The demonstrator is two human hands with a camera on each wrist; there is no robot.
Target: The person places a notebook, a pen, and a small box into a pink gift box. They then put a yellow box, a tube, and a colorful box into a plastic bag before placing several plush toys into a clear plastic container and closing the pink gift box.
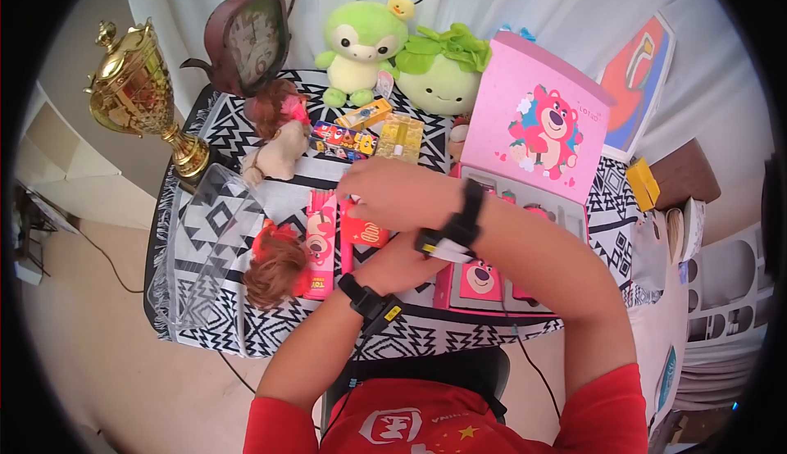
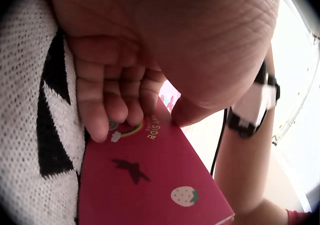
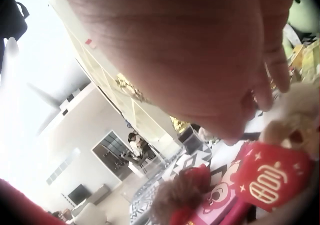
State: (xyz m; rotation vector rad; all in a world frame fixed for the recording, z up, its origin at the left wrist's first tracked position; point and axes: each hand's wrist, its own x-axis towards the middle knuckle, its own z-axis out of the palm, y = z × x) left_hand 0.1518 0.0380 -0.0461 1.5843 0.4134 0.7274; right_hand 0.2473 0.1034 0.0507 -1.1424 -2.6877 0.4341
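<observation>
My right hand (image 1: 398, 196) reaches across above the left wrist, over a red packet (image 1: 366, 229) with gold lettering. In the right wrist view, its thumb tip lies near the top edge of the packet (image 3: 272, 177) and its fingers hang loosely bent. My left hand (image 1: 410, 259) is partly covered by the right wrist in the head view. The left wrist view shows this hand (image 2: 125, 80) gripping the edge of a pink gift box (image 2: 150, 180), fingertips on its printed side and thumb at its rim. The box's lid (image 1: 545, 118), with a pink bear on it, stands raised.
A pink bear-print box (image 1: 321, 245) lies beside a brown-haired doll (image 1: 279, 270). A gold trophy (image 1: 135, 93) and a teapot-shaped clock (image 1: 250, 40) stand back left. Green plush toys (image 1: 361, 52) sit at the back, behind small boxes (image 1: 344, 140).
</observation>
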